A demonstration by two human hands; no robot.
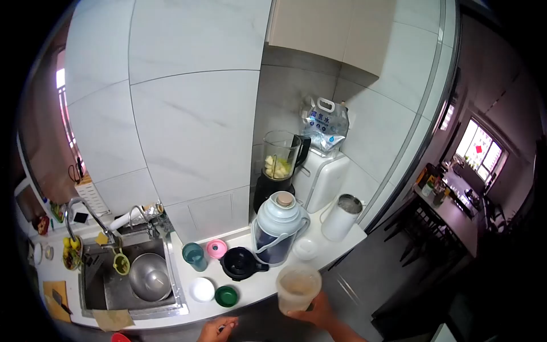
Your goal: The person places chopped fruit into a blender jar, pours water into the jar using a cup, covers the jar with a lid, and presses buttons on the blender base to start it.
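My right hand is wrapped round the lower side of a translucent plastic cup, held in front of the counter's edge. The cup is tilted a little towards me, and its inside looks cloudy. Low in the view, my left hand has its fingers curled together; whether anything is in them I cannot make out. Nearest to it on the counter are a green lid, a white bowl-like lid and a black blender lid. Behind the cup stands a pale blue thermos jug with a cork stopper.
A blender holding pale chunks stands behind the thermos. Further right are a white appliance and a white canister. A teal cup and a pink lid stand left. The sink holds a metal bowl.
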